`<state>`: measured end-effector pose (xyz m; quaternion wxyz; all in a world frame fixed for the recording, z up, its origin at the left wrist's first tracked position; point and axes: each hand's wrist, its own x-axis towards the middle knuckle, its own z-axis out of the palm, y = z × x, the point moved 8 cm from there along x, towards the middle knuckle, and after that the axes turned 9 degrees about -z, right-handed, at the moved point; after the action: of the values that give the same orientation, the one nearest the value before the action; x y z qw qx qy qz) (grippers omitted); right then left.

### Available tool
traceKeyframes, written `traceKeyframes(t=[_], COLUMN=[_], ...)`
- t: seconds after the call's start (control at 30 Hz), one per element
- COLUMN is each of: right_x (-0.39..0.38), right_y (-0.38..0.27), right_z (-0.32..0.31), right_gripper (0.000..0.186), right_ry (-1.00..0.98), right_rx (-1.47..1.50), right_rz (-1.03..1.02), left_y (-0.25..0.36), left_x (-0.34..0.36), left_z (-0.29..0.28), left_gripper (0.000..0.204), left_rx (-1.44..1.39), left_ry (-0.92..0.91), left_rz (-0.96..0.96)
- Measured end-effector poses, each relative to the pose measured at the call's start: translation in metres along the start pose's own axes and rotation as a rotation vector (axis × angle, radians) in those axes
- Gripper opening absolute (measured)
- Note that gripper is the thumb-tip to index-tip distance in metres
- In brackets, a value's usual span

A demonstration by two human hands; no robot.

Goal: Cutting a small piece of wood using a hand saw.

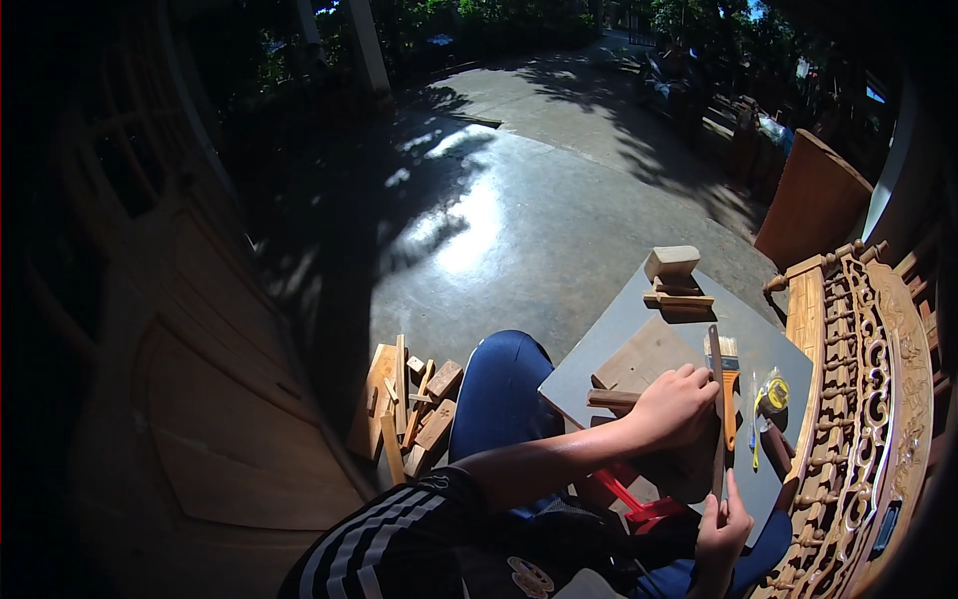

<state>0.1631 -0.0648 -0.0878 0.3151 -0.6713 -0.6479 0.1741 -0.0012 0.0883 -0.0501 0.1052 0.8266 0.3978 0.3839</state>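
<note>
My left hand point(675, 404) reaches across the grey board point(728, 290), its fingers closed on the upper part of a long dark wooden strip point(715, 349). My right hand point(723, 524) holds the strip's lower end. Just right of the strip lies an orange-handled paintbrush point(729, 409), beside a yellow item in clear wrapping point(774, 394). A square wooden piece point(639, 354) and a short dark stick point(611, 397) lie left of my left hand. Pale wooden blocks point(672, 262) sit at the board's far corner. A red plastic object point(649, 511) shows below my left forearm.
A carved wooden bench point(848, 399) flanks the board on the right, with a brown panel point(808, 195) behind it. Wood offcuts point(434, 431) lie on the floor left of my blue-clad knee point(504, 369). A large wooden door point(230, 419) stands at the left. Pillars point(369, 50) rise beyond.
</note>
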Motion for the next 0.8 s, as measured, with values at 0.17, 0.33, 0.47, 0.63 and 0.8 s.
traceKeyframes(t=[0.17,0.33,0.47,0.63,0.8], right_x=[-0.014,-0.066,-0.082,-0.066,-0.004], right_y=[-0.028,-0.028,-0.059,-0.015,-0.033], right_z=[0.000,-0.003,-0.029,-0.026,-0.007], right_gripper=[0.040,0.013,0.015,0.029,0.022], right_ry=[0.207,0.235,0.305,0.268,0.267], right_rx=[-0.105,-0.226,-0.244,-0.267,-0.174], right_rz=[-0.279,-0.204,-0.248,-0.249,-0.181], left_y=[0.004,-0.003,-0.007,-0.004,-0.006], left_x=[-0.002,0.003,0.004,0.009,0.002], left_z=[-0.002,0.002,0.003,0.006,-0.001], left_gripper=[0.021,0.022,0.022,0.021,0.020], left_rx=[0.021,0.078,0.096,0.065,0.043], left_ry=[0.018,-0.003,-0.011,0.032,0.068], left_rz=[-0.017,-0.073,-0.062,-0.032,-0.034])
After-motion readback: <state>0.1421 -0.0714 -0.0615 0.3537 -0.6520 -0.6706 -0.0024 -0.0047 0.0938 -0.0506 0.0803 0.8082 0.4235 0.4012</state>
